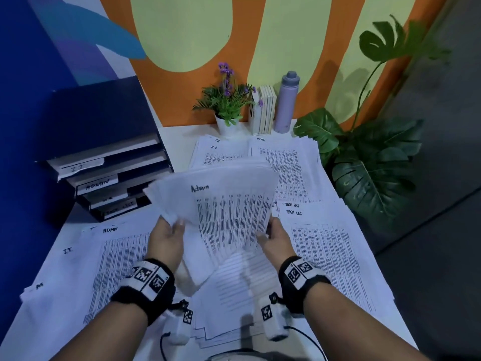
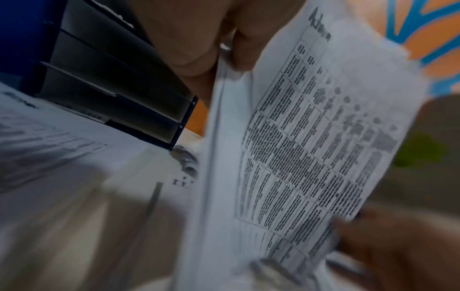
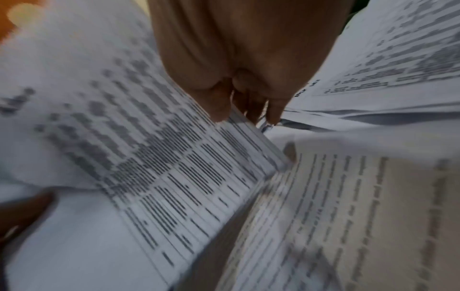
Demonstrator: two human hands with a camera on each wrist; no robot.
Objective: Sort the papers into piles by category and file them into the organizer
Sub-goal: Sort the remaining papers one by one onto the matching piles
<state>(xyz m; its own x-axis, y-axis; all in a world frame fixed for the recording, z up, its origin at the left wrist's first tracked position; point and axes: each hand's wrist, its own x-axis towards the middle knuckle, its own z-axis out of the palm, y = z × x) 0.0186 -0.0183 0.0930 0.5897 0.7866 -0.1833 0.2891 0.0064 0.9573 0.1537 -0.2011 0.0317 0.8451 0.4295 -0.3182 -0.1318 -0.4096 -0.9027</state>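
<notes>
Both hands hold up a fanned stack of printed sheets [image 1: 223, 204] above the desk, its top sheet headed "Admin" [image 2: 298, 147] [image 3: 149, 157]. My left hand [image 1: 169, 233] grips the stack's left edge, thumb on top [image 2: 194, 49]. My right hand [image 1: 273, 235] pinches the right edge between thumb and fingers [image 3: 236, 94]. The dark tiered organizer [image 1: 109, 162] stands at the left, with trays labelled IT, ADMIN, HR and TASK LIST. Sorted piles lie flat on the desk: ADMIN [image 1: 117, 256] at left, HR [image 1: 221, 152] and ADMIN [image 1: 283, 157] at the back, TASK LIST [image 1: 325, 251] at right.
More sheets [image 1: 229, 308] lie under my hands near the front edge. A small flower pot [image 1: 229, 118], a row of books [image 1: 265, 110] and a lilac bottle [image 1: 286, 102] stand against the back wall. A large leafy plant [image 1: 369, 162] overhangs the desk's right side.
</notes>
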